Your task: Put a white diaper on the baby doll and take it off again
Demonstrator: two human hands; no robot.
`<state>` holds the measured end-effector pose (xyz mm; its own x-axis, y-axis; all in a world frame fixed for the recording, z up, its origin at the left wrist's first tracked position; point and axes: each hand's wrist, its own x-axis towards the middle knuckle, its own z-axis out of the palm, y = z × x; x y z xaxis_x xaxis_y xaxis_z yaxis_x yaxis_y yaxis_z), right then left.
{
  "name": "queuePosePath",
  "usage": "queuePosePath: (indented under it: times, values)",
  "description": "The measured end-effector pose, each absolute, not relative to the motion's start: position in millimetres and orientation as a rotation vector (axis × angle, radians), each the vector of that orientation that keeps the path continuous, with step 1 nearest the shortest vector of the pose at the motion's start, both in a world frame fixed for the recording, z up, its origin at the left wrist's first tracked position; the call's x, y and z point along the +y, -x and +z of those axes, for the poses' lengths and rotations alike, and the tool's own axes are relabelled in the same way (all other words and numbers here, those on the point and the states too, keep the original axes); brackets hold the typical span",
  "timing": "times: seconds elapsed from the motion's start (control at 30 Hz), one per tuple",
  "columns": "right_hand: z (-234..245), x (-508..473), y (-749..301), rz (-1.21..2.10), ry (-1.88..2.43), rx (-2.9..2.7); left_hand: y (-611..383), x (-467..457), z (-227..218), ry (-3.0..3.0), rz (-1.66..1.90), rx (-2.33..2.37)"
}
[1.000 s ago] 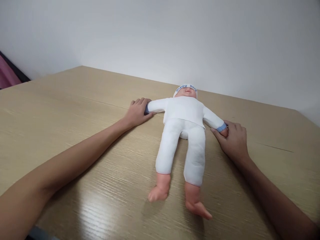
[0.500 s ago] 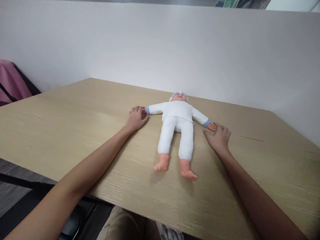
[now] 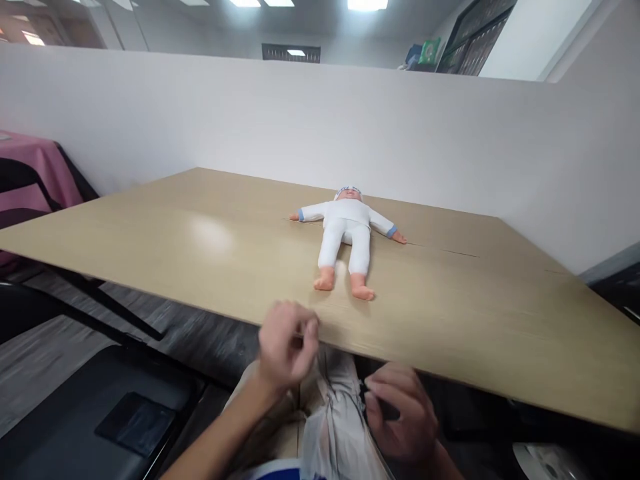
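Note:
A baby doll (image 3: 345,233) in a white suit with blue cuffs and a white cap lies on its back on the wooden table (image 3: 200,240), arms spread and bare feet toward me. Neither hand touches it. My left hand (image 3: 287,343) hovers at the table's front edge, well short of the doll's feet, fingers curled in with nothing seen in them. My right hand (image 3: 400,417) is lower, below the table edge over my lap, fingers bent and smeared by motion.
A white partition wall (image 3: 320,120) stands behind the table. A pink-covered surface (image 3: 35,167) is at the far left. Below the table are dark frame legs (image 3: 100,300) and a black mat (image 3: 125,420) on the floor.
Both hands have let go of the doll's arms and drawn back to the table's front edge. The view has pulled back and tilted up; the doll lies where it was.

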<state>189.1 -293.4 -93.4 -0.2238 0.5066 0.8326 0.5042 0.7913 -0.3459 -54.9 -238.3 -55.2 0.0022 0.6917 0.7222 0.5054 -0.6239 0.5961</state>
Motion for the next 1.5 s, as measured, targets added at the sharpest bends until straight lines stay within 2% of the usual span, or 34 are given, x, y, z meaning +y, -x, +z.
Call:
queuePosePath:
  times: [0.07, 0.13, 0.27, 0.37, 0.5, 0.6, 0.7, 0.93, 1.07, 1.23, 1.5]
  values:
    - [-120.8, -314.0, -197.6, 0.107, 0.827, -1.948, 48.0, -277.1, -95.2, -2.24, 1.417, 1.207]
    - [-148.3, -321.6, -207.0, 0.303, 1.133, -1.856, 47.1, -300.2, -131.4, -2.224, 1.125, 1.248]
    - [-201.0, -318.6, -225.1, 0.862, 1.683, -1.361, 54.9, -310.3, -181.6, -1.797, 0.733, 1.41]
    - [-228.4, -318.1, -228.9, 1.069, 1.755, -1.233, 57.3, -301.3, -206.5, -1.473, 0.57, 1.414]
    - [-236.9, -324.7, -208.2, 1.336, 1.649, -1.202, 44.5, -290.6, -223.9, -1.273, 0.503, 1.226]
    - [-225.7, -327.4, -185.5, 1.493, 1.522, -1.16, 29.5, -288.4, -217.3, -1.138, 0.5, 1.088]
    - [-196.1, -336.2, -174.4, 1.527, 1.441, -1.134, 22.0, -296.1, -187.6, -1.059, 0.559, 1.061]
    - [-59.9, -426.4, -181.5, 1.25, 1.404, -1.304, 55.2, -393.2, -75.0, -1.249, 0.938, 0.983]
    - [-14.5, -441.8, -164.6, 1.182, 1.343, -1.392, 69.5, -418.6, -45.8, -1.331, 1.018, 1.009]
    - [-30.1, -391.6, -144.6, 1.125, 1.326, -1.372, 61.4, -373.1, -45.8, -1.25, 1.051, 1.062]
    - [-91.7, -342.3, -146.1, 1.181, 1.395, -1.307, 47.6, -321.8, -100.1, -1.065, 1.023, 0.982]
